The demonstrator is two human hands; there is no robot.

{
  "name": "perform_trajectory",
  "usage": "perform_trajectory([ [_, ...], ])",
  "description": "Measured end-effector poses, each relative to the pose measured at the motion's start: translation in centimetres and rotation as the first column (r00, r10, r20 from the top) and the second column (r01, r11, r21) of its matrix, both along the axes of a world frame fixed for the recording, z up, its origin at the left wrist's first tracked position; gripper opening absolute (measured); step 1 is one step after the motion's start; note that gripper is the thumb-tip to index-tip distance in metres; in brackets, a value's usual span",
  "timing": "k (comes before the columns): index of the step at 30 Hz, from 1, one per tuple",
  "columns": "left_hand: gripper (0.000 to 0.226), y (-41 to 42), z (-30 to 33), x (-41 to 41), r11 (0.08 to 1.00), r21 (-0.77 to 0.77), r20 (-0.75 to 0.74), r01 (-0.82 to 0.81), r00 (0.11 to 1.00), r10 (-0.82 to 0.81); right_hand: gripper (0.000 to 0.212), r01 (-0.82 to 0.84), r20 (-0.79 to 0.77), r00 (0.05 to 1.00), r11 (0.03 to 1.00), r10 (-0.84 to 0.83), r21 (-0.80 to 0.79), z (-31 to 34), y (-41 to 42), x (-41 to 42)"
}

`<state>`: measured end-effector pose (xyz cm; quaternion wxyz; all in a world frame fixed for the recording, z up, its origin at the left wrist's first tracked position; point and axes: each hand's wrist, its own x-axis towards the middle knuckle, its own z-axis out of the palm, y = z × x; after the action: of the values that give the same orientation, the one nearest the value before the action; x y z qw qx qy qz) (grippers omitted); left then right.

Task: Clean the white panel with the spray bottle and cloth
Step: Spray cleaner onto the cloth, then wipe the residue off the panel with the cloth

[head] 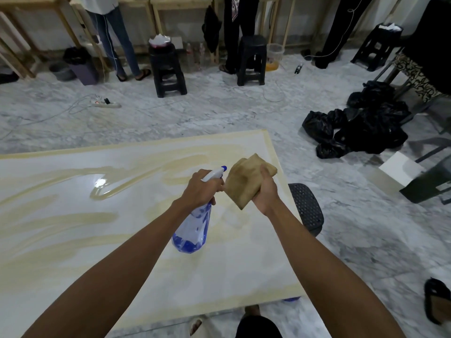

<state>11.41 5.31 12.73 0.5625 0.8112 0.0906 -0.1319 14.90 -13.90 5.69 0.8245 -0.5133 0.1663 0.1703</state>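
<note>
Now one white panel [102, 240] is lying flat above the floor, long side running left to right. Above it, the left hand [199, 189] is gripping one spray bottle [194, 228], nozzle pointing toward one cloth [246, 181], which the right hand [266, 191] is clutching.

Take the large flat white panel [127, 215] as your landmark. Your left hand [200, 189] grips the clear blue-printed plastic spray bottle [192, 228] above the panel's right half. Just right of it, your right hand [264, 191] holds the folded tan cloth [246, 179], also above the panel. Beside the panel's right edge sits a round perforated dark plastic stool top [306, 208]. Further right and behind lies a heap of black plastic bags [361, 128]. Behind the panel, well apart, two black plastic stools [168, 69] stand before wooden-framed benches [170, 3].
</note>
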Motion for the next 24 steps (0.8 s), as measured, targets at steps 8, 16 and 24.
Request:
perform_trajectory([
  [8, 0.036, -2.3, -2.8, 8.8, 0.978, -0.073, -0.039, -0.193, 0.981, 0.191, 0.048, -0.151, -0.111, 0.987, 0.878, 0.112, -0.455, -4.1, -5.1, 10.2],
  [16, 0.034, -1.5, -5.4, 16.1, 0.922, -0.166, 0.061, -0.350, 0.929, 0.364, 0.044, 0.203, 0.194, 0.749, 0.060, 0.634, -0.977, -10.2, -0.9, 27.3],
  [24, 0.025, 0.0, -8.3, 14.8, 0.897, -0.110, 0.061, -0.428, 0.898, 0.436, 0.060, -0.070, -0.286, 0.667, -0.324, 0.688, -0.943, -19.6, 1.3, 24.3],
])
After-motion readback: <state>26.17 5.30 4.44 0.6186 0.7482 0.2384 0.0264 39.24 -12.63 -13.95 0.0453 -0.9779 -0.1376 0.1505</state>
